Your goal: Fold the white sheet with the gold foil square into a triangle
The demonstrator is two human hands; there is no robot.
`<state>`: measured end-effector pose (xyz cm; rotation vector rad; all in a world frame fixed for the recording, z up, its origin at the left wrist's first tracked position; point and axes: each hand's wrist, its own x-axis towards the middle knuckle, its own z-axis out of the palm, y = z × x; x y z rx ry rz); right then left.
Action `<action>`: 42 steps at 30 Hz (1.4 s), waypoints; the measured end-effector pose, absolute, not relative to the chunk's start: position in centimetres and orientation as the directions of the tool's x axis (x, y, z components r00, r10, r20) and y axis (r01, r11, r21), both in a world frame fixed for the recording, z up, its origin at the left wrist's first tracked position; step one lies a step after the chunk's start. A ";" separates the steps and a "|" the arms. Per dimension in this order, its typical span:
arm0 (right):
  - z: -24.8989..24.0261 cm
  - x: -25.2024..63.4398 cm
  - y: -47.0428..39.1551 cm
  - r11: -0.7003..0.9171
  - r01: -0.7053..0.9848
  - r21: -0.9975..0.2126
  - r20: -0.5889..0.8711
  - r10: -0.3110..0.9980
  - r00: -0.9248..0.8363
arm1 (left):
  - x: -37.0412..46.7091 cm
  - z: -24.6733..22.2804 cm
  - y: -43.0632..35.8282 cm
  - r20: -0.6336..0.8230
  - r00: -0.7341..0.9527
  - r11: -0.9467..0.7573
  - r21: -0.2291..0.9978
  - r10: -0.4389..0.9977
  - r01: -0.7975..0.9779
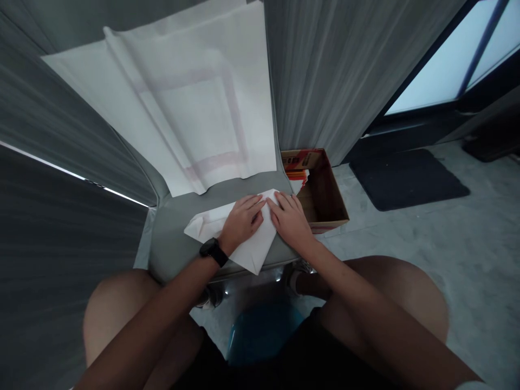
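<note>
A folded sheet of white paper [254, 252] lies on the grey chair seat [179, 254], with one corner pointing toward me and a rolled or creased fold at its left end. My left hand [242, 221], a black watch on its wrist, rests on the paper's middle, fingers stretched toward the right and the thumb slightly bent. On the paper's right part lies my right hand [290, 218], its fingers extended and pressing near the upper edge. The fingertips of both hands almost meet. What is under the palms is hidden.
A large creased white sheet [195, 114] with a faint pinkish frame leans on the chair's backrest. Right of the chair, an open cardboard box [339, 200] holds some orange and white paper items. A dark mat [406, 179] lies on the floor; grey curtains [325, 70] hang behind.
</note>
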<state>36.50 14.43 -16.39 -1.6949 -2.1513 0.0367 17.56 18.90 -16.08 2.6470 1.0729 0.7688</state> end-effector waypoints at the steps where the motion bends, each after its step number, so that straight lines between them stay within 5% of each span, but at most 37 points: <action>1: -16.4 36.6 14.4 0.267 0.926 -0.268 0.290 0.939 -0.187 | 17.6 -16.1 18.8 0.390 0.609 -0.723 0.335 0.690 0.604; 22: -17.0 38.7 14.2 0.303 0.889 -0.343 0.295 0.933 -0.204 | 18.4 -15.4 18.5 0.199 0.748 -0.770 0.072 0.633 0.633; 32: -17.3 38.0 14.0 0.248 0.913 -0.324 0.339 0.931 -0.132 | 20.8 -14.0 19.8 0.334 0.728 -0.795 0.138 0.599 0.591; 42: -17.0 38.0 13.4 0.185 0.928 -0.324 0.295 0.952 -0.087 | 20.1 -15.7 20.8 0.194 0.800 -0.823 0.124 0.567 0.554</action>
